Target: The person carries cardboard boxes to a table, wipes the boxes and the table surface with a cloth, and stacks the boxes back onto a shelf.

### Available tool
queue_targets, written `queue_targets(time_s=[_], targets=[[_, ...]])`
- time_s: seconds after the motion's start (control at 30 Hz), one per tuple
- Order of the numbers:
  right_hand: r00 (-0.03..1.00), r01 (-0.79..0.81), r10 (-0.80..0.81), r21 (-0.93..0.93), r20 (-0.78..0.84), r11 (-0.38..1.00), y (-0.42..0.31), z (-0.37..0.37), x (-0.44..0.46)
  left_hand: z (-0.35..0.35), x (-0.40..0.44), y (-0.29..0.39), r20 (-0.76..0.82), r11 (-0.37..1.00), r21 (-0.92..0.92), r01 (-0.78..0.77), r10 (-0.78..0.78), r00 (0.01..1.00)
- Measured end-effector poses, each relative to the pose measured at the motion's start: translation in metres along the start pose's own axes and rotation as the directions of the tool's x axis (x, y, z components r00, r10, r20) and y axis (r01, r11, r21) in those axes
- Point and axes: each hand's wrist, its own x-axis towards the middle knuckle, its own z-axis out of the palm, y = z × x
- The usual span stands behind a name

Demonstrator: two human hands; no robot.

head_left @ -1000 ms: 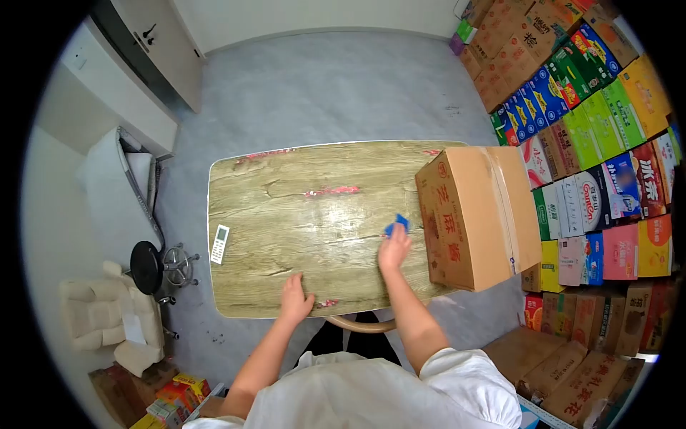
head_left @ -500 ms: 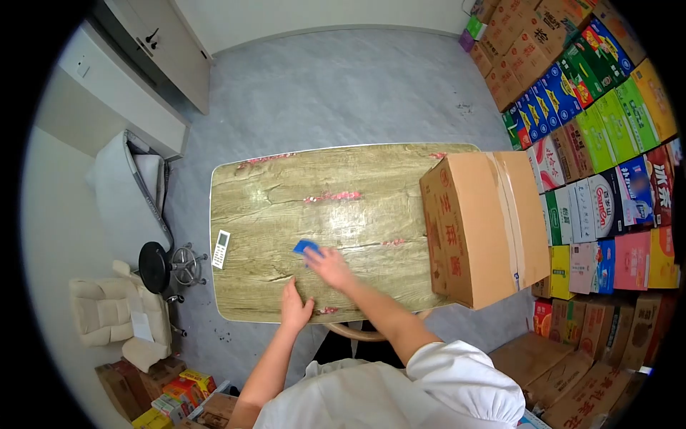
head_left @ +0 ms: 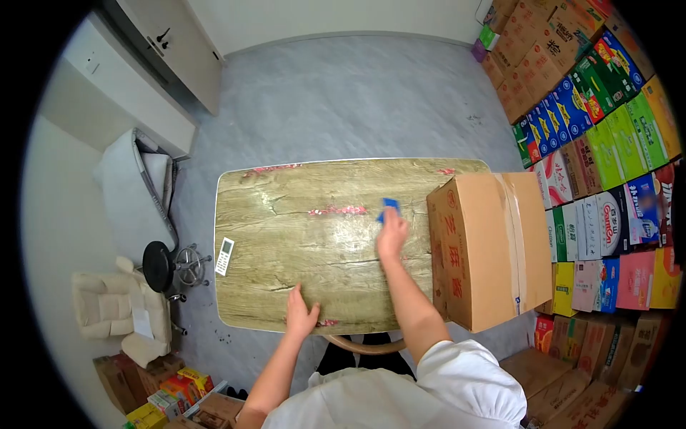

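Observation:
On the wood-patterned table (head_left: 279, 236), my right hand (head_left: 392, 234) grips a small, flat blue cloth-like pad (head_left: 389, 207). The pad shows beyond my fingertips, right of the table's middle and near the big carton (head_left: 493, 250); its exact kind is not clear. My left hand (head_left: 301, 313) rests at the near edge of the table, fingers stretched out and thumb apart, holding nothing. A white remote control (head_left: 224, 257) lies near the table's left edge, away from both hands.
Stacked boxes and cartons (head_left: 614, 207) line the right side. To the left stand a black round stool (head_left: 156, 267) and a cream chair (head_left: 118, 307). A wooden chair rail (head_left: 364, 346) curves just in front of me. More boxes (head_left: 171, 393) sit at lower left.
My right hand has swept the blue pad to the right and farther away across the table. My left hand stays at the near edge. The camera view has shifted slightly.

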Motion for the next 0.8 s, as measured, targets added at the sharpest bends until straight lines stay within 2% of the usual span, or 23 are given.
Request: queue_targets(time_s=[0.03, 0.07, 0.1, 0.13, 0.17, 0.2, 0.23, 0.3, 0.4, 0.47, 0.5, 0.53, 0.57, 0.6, 0.67, 0.73, 0.8], targets=[[0.991, -0.068, 0.045, 0.188, 0.124, 0.980, -0.009, 0.019, -0.010, 0.001, -0.001, -0.001, -0.005, 1.000, 0.002, -0.002, 0.002, 1.000], [0.909, -0.285, 0.200, 0.196, 0.365, 0.938, -0.056, 0.009, -0.021, 0.003, -0.002, -0.003, -0.007, 1.000, 0.004, -0.001, 0.001, 1.000], [0.746, -0.477, 0.337, 0.108, 0.574, 0.872, -0.108, -0.005, -0.031, 0.006, -0.003, -0.006, -0.009, 1.000, 0.019, -0.001, 0.001, 1.000], [0.775, -0.047, -0.008, 0.071, 0.632, 0.996, -0.098, 0.021, -0.053, 0.007, -0.003, -0.008, -0.012, 0.999, 0.035, -0.002, 0.002, 1.000], [0.708, 0.395, -0.353, 0.071, 0.612, 0.916, -0.090, 0.046, -0.075, 0.007, -0.003, -0.008, -0.014, 0.999, 0.037, -0.004, 0.005, 1.000], [0.464, 0.819, -0.712, 0.050, 0.528, 0.571, -0.087, 0.055, -0.095, 0.007, -0.003, -0.008, 0.004, 0.999, 0.032, 0.005, -0.005, 1.000], [0.466, 0.820, -0.714, 0.048, 0.522, 0.570, -0.092, 0.057, -0.102, 0.005, -0.001, -0.007, 0.021, 1.000, 0.028, 0.013, -0.014, 1.000], [0.226, 0.892, -0.835, 0.238, 0.502, 0.385, -0.099, 0.061, -0.108, 0.003, 0.001, -0.006, 0.010, 1.000, 0.005, 0.006, -0.006, 1.000], [0.243, 0.923, -0.799, 0.123, 0.550, 0.365, -0.088, 0.061, -0.070, -0.001, 0.005, -0.009, 0.000, 1.000, -0.022, 0.012, -0.012, 1.000], [0.485, 0.814, -0.721, 0.046, 0.496, 0.579, -0.064, 0.061, -0.021, -0.002, 0.008, -0.010, -0.005, 0.999, -0.027, 0.020, -0.020, 1.000], [0.639, 0.715, -0.635, -0.032, 0.435, 0.698, -0.064, 0.041, 0.007, -0.004, 0.009, -0.009, 0.017, 0.999, -0.034, 0.035, -0.035, 0.999], [0.780, 0.601, -0.505, -0.218, 0.371, 0.769, -0.042, 0.041, 0.028, -0.006, 0.010, -0.009, 0.041, 0.998, -0.039, 0.050, -0.049, 0.998], [0.872, 0.482, -0.421, -0.295, 0.248, 0.825, -0.028, 0.029, 0.049, -0.007, 0.011, -0.007, 0.038, 0.998, -0.039, 0.048, -0.047, 0.998], [0.957, 0.286, -0.256, -0.277, 0.140, 0.917, -0.014, 0.017, 0.074, -0.008, 0.011, -0.004, 0.045, 0.998, -0.033, 0.046, -0.045, 0.998], [0.997, 0.079, -0.072, -0.232, 0.040, 0.970, -0.003, 0.004, 0.099, -0.006, 0.009, -0.004, 0.049, 0.999, -0.023, 0.048, -0.047, 0.998], [0.967, -0.012, -0.104, -0.454, -0.231, 0.891, -0.006, -0.006, 0.105, -0.003, 0.004, -0.006, 0.044, 0.999, 0.030, 0.027, -0.028, 0.999], [0.982, -0.036, -0.043, -0.404, -0.184, 0.914, -0.026, 0.014, 0.101, -0.002, 0.002, -0.009, 0.048, 0.999, 0.006, 0.033, -0.033, 0.998]])
